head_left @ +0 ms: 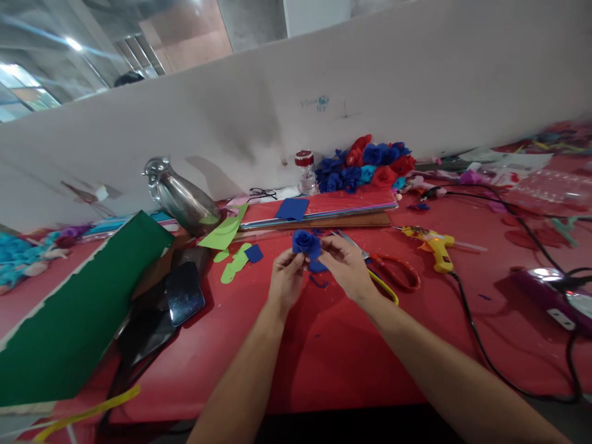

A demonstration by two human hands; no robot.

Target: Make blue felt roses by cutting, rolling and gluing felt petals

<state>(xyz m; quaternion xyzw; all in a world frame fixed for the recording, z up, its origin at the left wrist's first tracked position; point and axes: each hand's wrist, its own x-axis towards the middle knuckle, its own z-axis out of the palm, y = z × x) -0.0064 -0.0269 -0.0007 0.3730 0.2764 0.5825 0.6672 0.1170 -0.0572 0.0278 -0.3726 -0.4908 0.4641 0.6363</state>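
A blue paper rose (306,243) is held up between both hands above the red tabletop. My left hand (287,276) pinches its base from the left, thumb and fingers closed. From the right, my right hand (346,264) grips the flower's lower petals between thumb and fingers. Scissors (400,271) with red and yellow handles lie just beyond and partly behind my right hand. Blue paper scraps (319,281) rest on the table under the flower. Light green paper cutouts (235,262) and a small blue paper piece (254,253) lie left of my left hand.
A yellow hot glue gun (437,246) lies on the right, its black cord trailing past a purple power strip (550,296). Finished paper flowers (365,163) are heaped at the back by a jar (306,172). On the left are a metal jug (185,197), phone (185,293) and green board (87,314).
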